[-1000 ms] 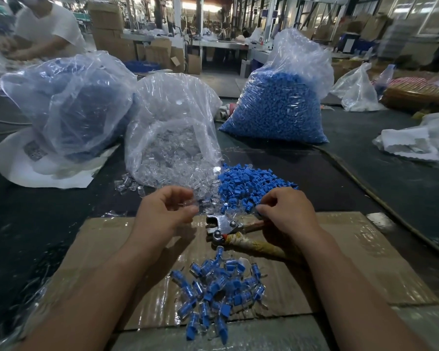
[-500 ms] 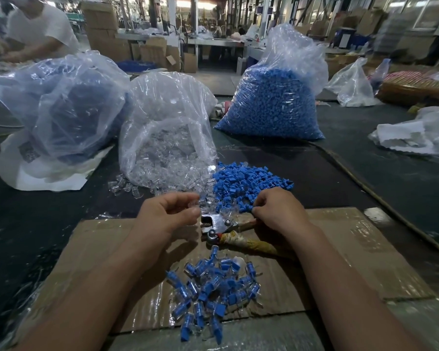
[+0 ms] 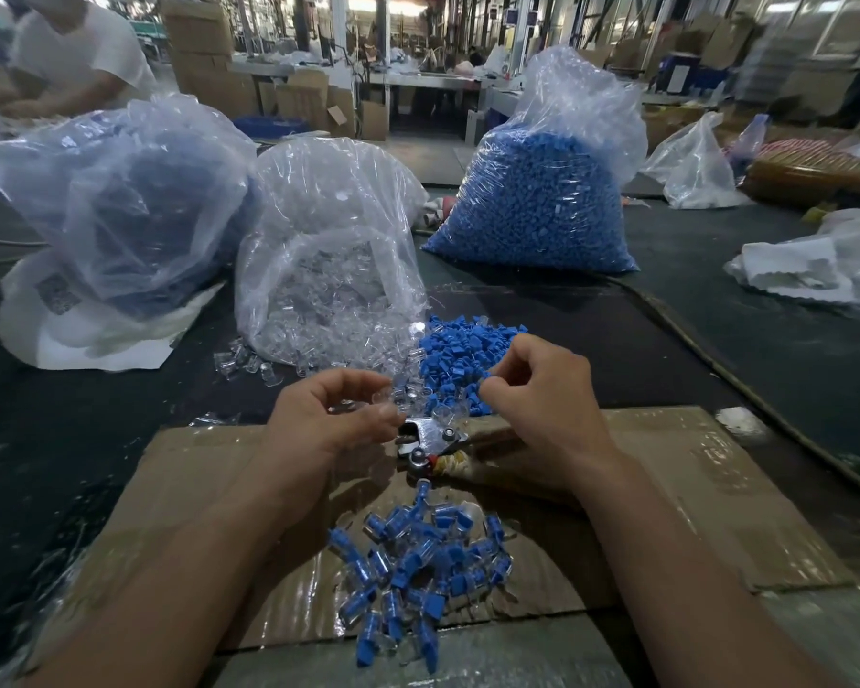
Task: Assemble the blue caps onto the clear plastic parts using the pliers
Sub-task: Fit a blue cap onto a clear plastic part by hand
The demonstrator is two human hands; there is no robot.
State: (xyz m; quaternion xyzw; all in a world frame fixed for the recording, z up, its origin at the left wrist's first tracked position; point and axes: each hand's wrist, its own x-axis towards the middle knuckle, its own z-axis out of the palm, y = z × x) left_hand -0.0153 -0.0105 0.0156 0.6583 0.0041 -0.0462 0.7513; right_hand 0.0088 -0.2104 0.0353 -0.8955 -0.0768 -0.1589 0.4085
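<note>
My left hand (image 3: 328, 414) pinches a clear plastic part (image 3: 384, 398) at its fingertips, just left of the pliers. My right hand (image 3: 542, 399) is raised over the near edge of the loose blue caps (image 3: 463, 347), with thumb and forefinger closed on a blue cap (image 3: 483, 384). The pliers (image 3: 430, 439) lie on the cardboard sheet (image 3: 691, 489) between both hands, metal jaws to the left, and neither hand grips them. Their wrapped handle runs right under my right hand. A pile of several assembled blue-and-clear pieces (image 3: 418, 573) sits nearer me on the cardboard.
An open bag of clear parts (image 3: 328, 260) spills behind my left hand. A big bag of blue caps (image 3: 542, 201) stands behind right, and another bag (image 3: 120, 206) at far left. Crumpled white plastic (image 3: 805, 270) lies right. A person in white (image 3: 70, 52) works at the back left.
My right hand has left the pliers handle and moved up to the edge of the blue cap pile. My left hand stayed near the pliers' jaws with the clear part.
</note>
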